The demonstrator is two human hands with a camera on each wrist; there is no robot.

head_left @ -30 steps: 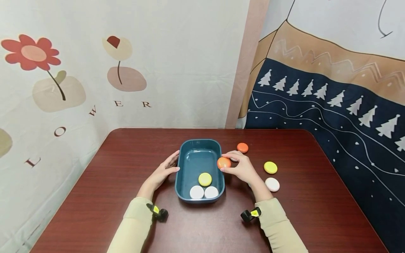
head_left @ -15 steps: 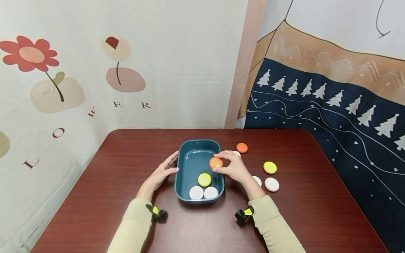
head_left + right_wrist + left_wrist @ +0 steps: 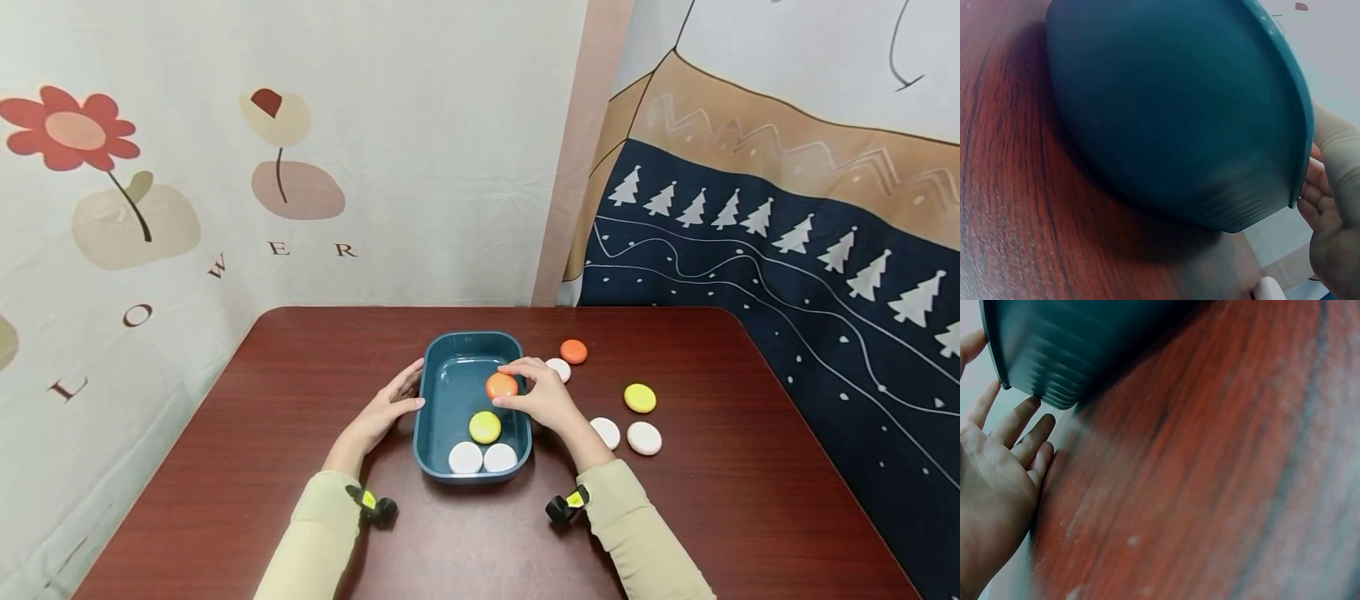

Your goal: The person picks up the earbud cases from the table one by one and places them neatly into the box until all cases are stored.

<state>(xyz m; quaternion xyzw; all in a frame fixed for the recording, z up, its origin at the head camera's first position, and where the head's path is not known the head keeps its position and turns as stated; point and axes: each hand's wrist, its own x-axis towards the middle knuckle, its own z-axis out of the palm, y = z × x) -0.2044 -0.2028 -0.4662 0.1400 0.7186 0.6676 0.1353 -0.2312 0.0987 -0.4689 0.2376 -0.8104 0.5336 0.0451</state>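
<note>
A dark teal rectangular box (image 3: 442, 400) stands on the table in the head view. My left hand (image 3: 381, 417) rests against its left side, fingers fairly straight; the left wrist view has the fingertips (image 3: 1034, 403) touching the ribbed outer wall. Over the box's right half, my right hand (image 3: 543, 396) pinches a glossy round orange disc (image 3: 500, 386) between thumb and fingers. Below that disc, inside the box, lie a yellow disc (image 3: 485, 427) and two white discs (image 3: 466, 457), (image 3: 500, 457) near the front wall. In the right wrist view the box wall hides the held disc almost entirely.
Right of the box on the reddish-brown table (image 3: 300, 358) lie another orange disc (image 3: 573, 351), a white disc (image 3: 558, 369), a yellow disc (image 3: 640, 397) and two more white discs, one (image 3: 605, 433) beside the right forearm. Printed cloths (image 3: 420, 150) hang behind the table.
My right hand has carried the orange disc leftward from the box's right rim to over its inside. White discs on the table have come into view. The left hand stays where it was.
</note>
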